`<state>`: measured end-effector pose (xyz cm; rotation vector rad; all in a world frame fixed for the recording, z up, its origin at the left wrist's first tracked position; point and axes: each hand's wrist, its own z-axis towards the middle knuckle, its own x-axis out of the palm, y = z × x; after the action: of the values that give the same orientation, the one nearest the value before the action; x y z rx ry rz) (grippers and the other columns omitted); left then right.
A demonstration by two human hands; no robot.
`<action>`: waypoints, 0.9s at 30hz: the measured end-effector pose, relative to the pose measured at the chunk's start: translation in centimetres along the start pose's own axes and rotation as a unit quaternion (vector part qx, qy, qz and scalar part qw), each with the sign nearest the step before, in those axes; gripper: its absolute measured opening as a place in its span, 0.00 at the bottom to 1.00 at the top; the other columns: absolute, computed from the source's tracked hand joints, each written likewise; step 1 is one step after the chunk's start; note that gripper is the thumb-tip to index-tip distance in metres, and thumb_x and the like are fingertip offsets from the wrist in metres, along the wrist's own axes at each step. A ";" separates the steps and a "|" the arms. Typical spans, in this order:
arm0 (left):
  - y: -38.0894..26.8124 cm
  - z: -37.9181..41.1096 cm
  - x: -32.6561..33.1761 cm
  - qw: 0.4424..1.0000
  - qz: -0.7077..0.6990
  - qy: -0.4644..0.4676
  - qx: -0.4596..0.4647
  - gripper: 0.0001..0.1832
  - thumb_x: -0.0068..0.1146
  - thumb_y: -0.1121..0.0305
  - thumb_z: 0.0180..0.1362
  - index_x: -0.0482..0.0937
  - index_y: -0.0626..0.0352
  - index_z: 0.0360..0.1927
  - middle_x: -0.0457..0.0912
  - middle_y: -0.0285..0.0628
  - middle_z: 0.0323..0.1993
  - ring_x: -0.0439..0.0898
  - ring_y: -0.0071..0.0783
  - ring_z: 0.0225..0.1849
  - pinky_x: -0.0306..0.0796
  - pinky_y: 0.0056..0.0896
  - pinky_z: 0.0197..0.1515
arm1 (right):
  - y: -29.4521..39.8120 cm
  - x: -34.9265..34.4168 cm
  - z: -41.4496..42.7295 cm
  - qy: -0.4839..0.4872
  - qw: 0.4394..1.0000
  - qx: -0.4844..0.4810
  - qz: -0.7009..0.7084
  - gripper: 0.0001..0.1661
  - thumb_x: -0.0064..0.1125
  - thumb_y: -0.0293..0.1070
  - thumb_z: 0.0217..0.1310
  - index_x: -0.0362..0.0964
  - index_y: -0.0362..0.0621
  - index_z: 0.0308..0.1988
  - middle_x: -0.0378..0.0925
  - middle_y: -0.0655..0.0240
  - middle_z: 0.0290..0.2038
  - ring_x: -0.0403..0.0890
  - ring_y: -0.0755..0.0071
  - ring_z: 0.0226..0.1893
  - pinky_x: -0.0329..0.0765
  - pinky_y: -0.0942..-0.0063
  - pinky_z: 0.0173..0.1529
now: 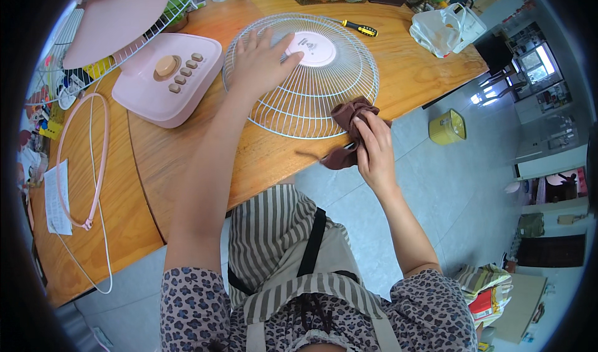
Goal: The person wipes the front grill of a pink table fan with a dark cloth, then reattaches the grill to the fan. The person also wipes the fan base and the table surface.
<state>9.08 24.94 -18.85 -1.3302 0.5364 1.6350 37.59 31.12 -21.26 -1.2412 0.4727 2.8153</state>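
Note:
A round wire fan grille (pixel 308 90) with a pink centre badge lies on the wooden table (pixel 187 174). My left hand (pixel 264 62) rests flat on the grille's left part, fingers spread, thumb near the badge. My right hand (pixel 376 146) grips a brown cloth (pixel 352 113) against the grille's near right rim; part of the cloth hangs at the table edge. Left of the grille stands the pink fan base (pixel 168 78) with a knob and several buttons. Pink fan blades (pixel 126 20) and another wire grille (pixel 154 36) are above it. A screwdriver (pixel 359 27) touches the far rim.
At the left lie a pink ring (pixel 105 151), a white cord (pixel 110 258) and a paper sheet (pixel 52 202). A white plastic bag (pixel 434 32) sits at the far right of the table. On the floor stands a yellow bin (pixel 446 127). Cups and a container line the back.

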 end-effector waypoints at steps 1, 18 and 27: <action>0.0 0.1 0.0 1.000 0.000 -0.001 0.001 0.34 0.34 0.32 0.61 0.64 0.31 0.68 0.54 0.46 0.72 0.47 0.51 0.74 0.36 0.54 0.73 | 0.0 0.0 0.0 -0.002 1.000 -0.002 -0.009 0.29 0.54 0.16 0.48 0.69 0.38 0.54 0.68 0.54 0.57 0.67 0.46 0.59 0.66 0.55 0.62; 0.3 0.0 0.4 1.000 0.008 -0.012 0.019 0.35 0.39 0.33 0.60 0.63 0.32 0.68 0.55 0.47 0.72 0.47 0.54 0.74 0.38 0.57 0.72 | -5.2 10.5 18.7 -0.045 0.994 0.056 -0.082 0.18 0.50 0.34 0.55 0.77 0.46 0.46 0.78 0.53 0.43 0.75 0.48 0.49 0.72 0.59 0.55; -0.4 0.0 -0.3 0.999 -0.020 -0.002 0.050 0.39 0.45 0.30 0.55 0.67 0.35 0.67 0.56 0.46 0.72 0.48 0.51 0.74 0.39 0.55 0.72 | -16.4 6.9 18.1 0.089 0.982 0.169 -0.005 0.24 0.47 0.34 0.57 0.74 0.48 0.54 0.76 0.53 0.52 0.74 0.49 0.55 0.68 0.63 0.62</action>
<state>9.45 25.03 -18.43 -1.2564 0.5784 1.5584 22.37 51.27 -19.07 -1.4122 0.9047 2.4833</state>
